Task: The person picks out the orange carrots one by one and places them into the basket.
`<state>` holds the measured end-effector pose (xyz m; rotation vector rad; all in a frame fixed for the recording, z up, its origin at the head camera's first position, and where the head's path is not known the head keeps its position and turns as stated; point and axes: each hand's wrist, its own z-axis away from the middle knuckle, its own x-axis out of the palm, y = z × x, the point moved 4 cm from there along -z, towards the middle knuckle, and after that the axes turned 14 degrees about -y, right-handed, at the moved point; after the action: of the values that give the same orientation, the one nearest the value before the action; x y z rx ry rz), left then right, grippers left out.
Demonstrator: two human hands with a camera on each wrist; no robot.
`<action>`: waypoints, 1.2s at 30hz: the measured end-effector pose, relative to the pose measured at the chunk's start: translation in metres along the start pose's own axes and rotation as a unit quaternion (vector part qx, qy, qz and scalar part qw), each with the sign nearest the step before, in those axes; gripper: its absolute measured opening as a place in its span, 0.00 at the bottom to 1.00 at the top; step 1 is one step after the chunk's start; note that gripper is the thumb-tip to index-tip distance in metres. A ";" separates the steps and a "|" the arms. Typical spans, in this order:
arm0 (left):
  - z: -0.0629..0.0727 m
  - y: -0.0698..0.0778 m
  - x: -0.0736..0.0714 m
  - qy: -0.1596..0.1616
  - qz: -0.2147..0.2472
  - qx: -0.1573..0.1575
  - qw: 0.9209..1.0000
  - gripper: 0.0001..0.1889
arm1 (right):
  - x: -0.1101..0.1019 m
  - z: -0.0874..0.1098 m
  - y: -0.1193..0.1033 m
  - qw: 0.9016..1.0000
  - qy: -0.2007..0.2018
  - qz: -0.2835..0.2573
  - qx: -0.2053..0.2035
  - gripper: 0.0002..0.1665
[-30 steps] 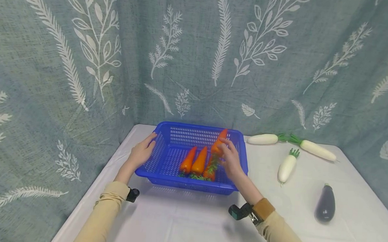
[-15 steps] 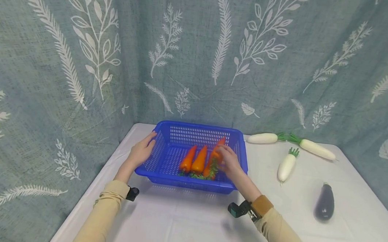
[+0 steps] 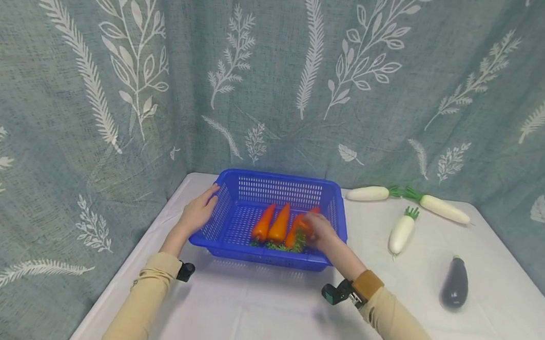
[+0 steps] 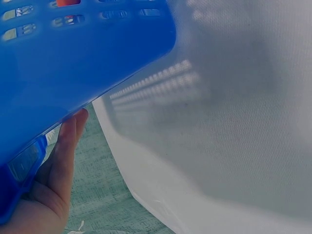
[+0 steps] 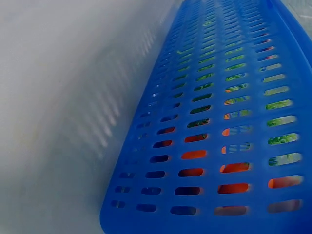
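A blue perforated plastic basket (image 3: 249,257) stands on the white table. Inside lie a red-orange carrot (image 3: 263,223), an orange carrot (image 3: 279,225) and another carrot (image 3: 293,232), tips pointing away and green leaves toward the near wall. My right hand (image 3: 321,234), blurred, is in the basket's right part and grips a further carrot (image 3: 315,210), its tip showing beyond the fingers. The hand hides most of that carrot. My left hand (image 3: 196,212) rests at the basket's left rim with fingers fairly straight; in the left wrist view the hand (image 4: 58,170) lies along the basket's outside.
To the right lie three white radishes (image 3: 368,193) (image 3: 445,209) (image 3: 402,233) with green tops. A dark purple eggplant (image 3: 455,283) lies nearer on the right. A patterned green curtain (image 3: 277,88) hangs behind the table (image 3: 265,313).
My right hand has lowered its carrot toward the near side of the basket, beside the other carrots, and the carrot's tip has come down below the far rim. My left hand stays at the left rim.
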<state>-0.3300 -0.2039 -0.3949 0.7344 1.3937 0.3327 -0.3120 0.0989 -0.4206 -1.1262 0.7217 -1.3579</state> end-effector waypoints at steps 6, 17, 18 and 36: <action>0.000 0.001 0.000 0.001 0.001 0.002 1.000 0.25 | 0.001 0.000 0.002 0.999 0.000 0.043 0.010 0.06; -0.001 0.000 0.000 -0.004 0.001 -0.007 1.000 0.25 | -0.060 -0.110 0.067 0.990 -0.038 0.132 0.012 0.20; -0.001 0.001 0.000 -0.005 0.002 -0.007 1.000 0.25 | -0.060 -0.110 0.067 0.989 -0.034 0.142 0.017 0.23; -0.002 -0.001 0.001 -0.008 0.002 -0.004 1.000 0.25 | -0.080 -0.150 0.094 0.976 -0.001 0.205 0.075 0.19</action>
<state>-0.3320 -0.2041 -0.3964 0.7314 1.3753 0.3336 -0.4250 0.1336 -0.5747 -0.8041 0.7851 -1.0406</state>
